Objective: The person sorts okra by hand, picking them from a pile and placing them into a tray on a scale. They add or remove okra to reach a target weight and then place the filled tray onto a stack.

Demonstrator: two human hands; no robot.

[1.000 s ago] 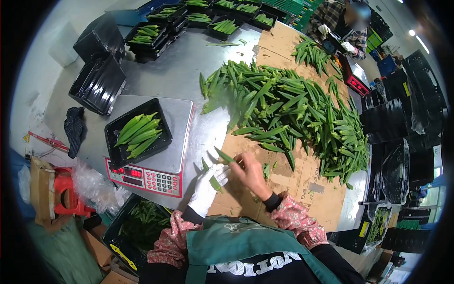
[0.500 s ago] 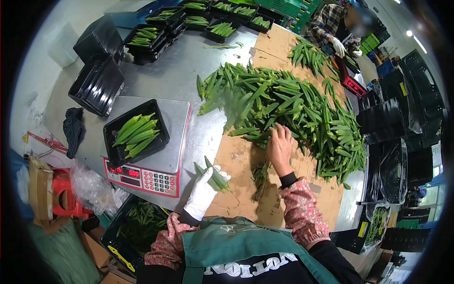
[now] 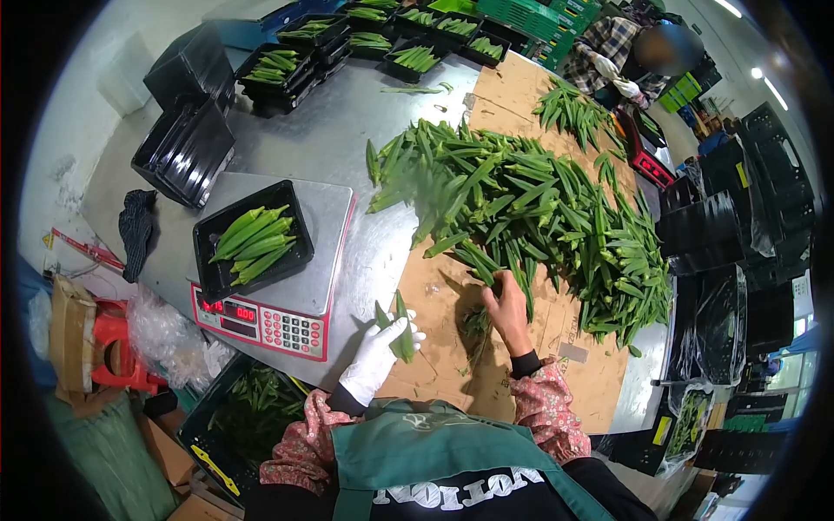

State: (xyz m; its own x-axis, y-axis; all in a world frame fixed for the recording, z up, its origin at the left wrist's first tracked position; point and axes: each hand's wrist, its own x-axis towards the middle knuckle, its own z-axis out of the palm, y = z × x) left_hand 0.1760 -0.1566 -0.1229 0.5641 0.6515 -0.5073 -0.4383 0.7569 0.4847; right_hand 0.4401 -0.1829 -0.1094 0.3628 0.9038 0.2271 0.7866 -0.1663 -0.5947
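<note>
My left hand (image 3: 376,352), in a white glove, is closed around a couple of okra pods (image 3: 403,334) just right of the scale. My bare right hand (image 3: 510,314) is at the near edge of a big okra heap (image 3: 530,191), its fingers bent and pinched on a pod there; the fingertips are partly hidden. A digital scale (image 3: 334,226) with a red-framed keypad stands to the left. On its plate rests a black tray (image 3: 300,247) with several okra pods (image 3: 252,243) lying side by side in it.
Filled black okra trays (image 3: 415,57) line the far side, and stacked trays (image 3: 184,148) stand at left. Cardboard (image 3: 443,369) covers part of the metal table. A crate of okra (image 3: 261,417) sits below. A gloved co-worker (image 3: 608,65) works at another scale (image 3: 647,161).
My right hand has drawn back slightly toward me and its fingers have closed at the heap's edge. My left hand has turned its pods more upright. The co-worker's hands have lifted.
</note>
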